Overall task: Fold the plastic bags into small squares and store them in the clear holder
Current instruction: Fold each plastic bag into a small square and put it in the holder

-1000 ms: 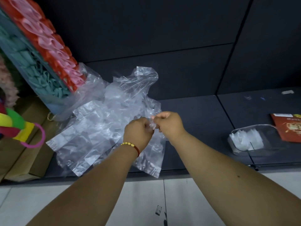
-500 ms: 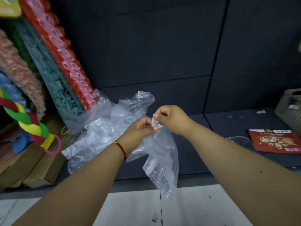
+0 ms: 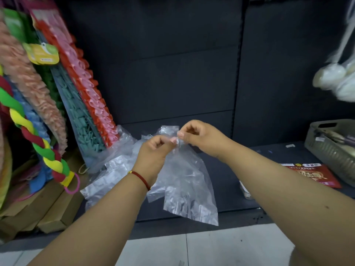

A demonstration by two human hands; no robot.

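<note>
Both hands meet at the centre of the frame, pinching the top edge of one clear bag (image 3: 184,181). The left hand (image 3: 155,150) has thumb and forefinger closed on the edge, the other fingers curled. The right hand (image 3: 199,137) pinches the same edge just beside it, fingertips nearly touching the left's. The bag hangs free below them, crumpled and slightly twisted, its bottom hem low and right of centre, over the front of the dark shelf (image 3: 226,173). More bags lie in a loose pile (image 3: 113,166) behind the left wrist, toward the left of the frame.

The step in hand looks like finding and opening out the bag's top edge before folding. To do it well, the hands should slide apart along the edge so the film pulls flat, then give a light shake so the twist drops out. Thin film clings and traps air, so it likely needs smoothing on the shelf before the first crease. Folding it lengthwise into a strip first, then turning the strip over itself, should give a tight square.

The holder cannot be made out with certainty; something pale sits at the shelf edge behind the right forearm, mostly hidden.
</note>
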